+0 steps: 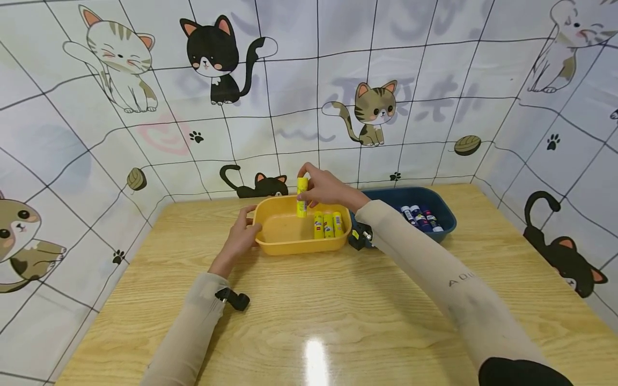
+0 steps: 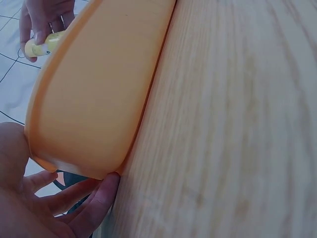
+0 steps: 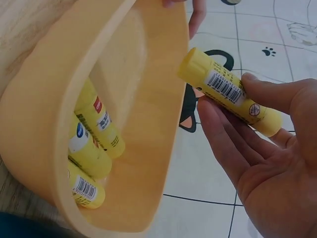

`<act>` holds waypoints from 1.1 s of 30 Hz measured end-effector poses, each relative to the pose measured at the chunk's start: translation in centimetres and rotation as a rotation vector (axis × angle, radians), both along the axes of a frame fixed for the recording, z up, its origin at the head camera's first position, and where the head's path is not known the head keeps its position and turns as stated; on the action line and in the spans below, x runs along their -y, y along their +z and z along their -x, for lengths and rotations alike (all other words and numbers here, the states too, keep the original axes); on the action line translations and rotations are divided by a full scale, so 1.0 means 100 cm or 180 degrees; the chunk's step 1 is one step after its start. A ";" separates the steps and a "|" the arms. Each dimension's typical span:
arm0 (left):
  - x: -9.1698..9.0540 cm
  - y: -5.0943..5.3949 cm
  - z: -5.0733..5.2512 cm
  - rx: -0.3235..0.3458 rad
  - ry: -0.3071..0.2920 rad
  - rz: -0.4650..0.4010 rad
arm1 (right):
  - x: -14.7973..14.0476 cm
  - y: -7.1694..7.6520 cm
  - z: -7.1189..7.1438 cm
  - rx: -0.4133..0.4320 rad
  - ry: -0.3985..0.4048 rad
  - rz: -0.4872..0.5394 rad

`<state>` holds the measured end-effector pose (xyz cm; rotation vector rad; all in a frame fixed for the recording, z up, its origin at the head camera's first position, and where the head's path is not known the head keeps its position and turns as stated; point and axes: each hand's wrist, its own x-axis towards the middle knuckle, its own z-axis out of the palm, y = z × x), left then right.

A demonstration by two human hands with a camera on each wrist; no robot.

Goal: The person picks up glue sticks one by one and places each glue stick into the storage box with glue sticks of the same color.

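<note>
A yellow glue stick [image 1: 302, 197] is pinched upright between the thumb and fingers of my right hand [image 1: 321, 186], above the yellow plastic basin [image 1: 285, 247]. In the right wrist view the held glue stick [image 3: 225, 89] shows a barcode label. My left hand [image 1: 241, 231] grips the basin's left end, thumb at the rim and fingers around the outer wall; the left wrist view shows these fingers [image 2: 101, 198] against the end wall. Three more yellow glue sticks [image 1: 328, 225] lie side by side at the basin's right end.
A dark blue basin [image 1: 446, 214] stands to the right, partly behind my right forearm, with several dark blue and white sticks [image 1: 421, 220] in it. Both basins are on a wooden table [image 1: 270, 316], close to a wall covering [image 1: 299, 80] printed with cats.
</note>
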<state>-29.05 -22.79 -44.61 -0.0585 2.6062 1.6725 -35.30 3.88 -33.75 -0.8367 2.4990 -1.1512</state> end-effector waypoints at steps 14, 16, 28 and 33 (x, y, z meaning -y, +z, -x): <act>0.000 0.002 -0.001 0.0023 -0.0008 -0.0038 | 0.005 -0.019 0.021 0.0250 -0.0188 -0.0435; 0.000 0.003 -0.001 0.0026 -0.0003 -0.0041 | 0.005 -0.023 0.021 0.0307 -0.0191 -0.0487; -0.001 0.002 0.002 0.0027 0.0016 -0.0003 | 0.009 -0.036 0.022 0.0394 -0.0191 -0.0789; 0.001 0.000 0.002 0.0016 0.0021 0.0008 | 0.010 -0.039 0.022 0.0379 -0.0151 -0.0840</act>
